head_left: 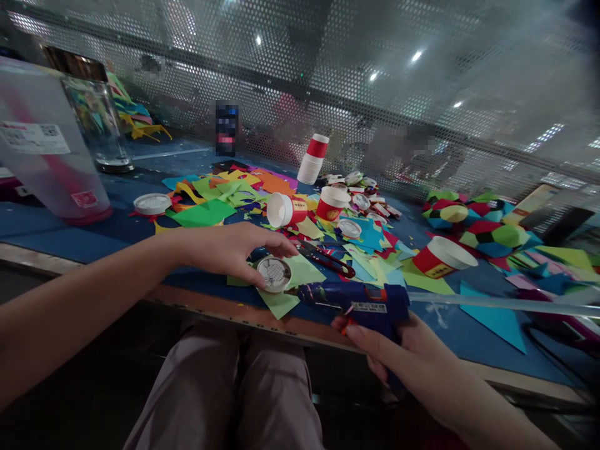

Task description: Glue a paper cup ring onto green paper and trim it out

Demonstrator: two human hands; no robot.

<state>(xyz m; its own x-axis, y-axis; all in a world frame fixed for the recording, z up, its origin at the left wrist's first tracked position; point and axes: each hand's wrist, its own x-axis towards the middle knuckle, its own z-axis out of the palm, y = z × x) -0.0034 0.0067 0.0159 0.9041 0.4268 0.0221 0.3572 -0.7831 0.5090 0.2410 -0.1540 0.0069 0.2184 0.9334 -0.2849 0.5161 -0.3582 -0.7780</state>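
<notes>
My left hand point(234, 249) is curved around a small round white cup base point(273, 274) with line markings. Its thumb is at the left rim and its fingers arch along the far side. Light green paper point(282, 305) lies under the cup base. My right hand point(398, 350) grips a blue hot glue gun point(360, 299) by its handle, the nozzle pointing left, close to the cup base. A long clear glue stick point(487, 302) sticks out of the gun's back. Just beyond the gun lie black-handled scissors point(328, 259).
Coloured paper scraps point(225, 190) cover the table's middle. Red-and-white paper cups point(332, 204) and a cup stack point(313, 159) stand beyond. A tumbler point(51, 150) and glass bottle point(94, 112) are left. Paper balls point(492, 234) lie right; a black cable point(553, 353) trails there. Perforated metal backs the table.
</notes>
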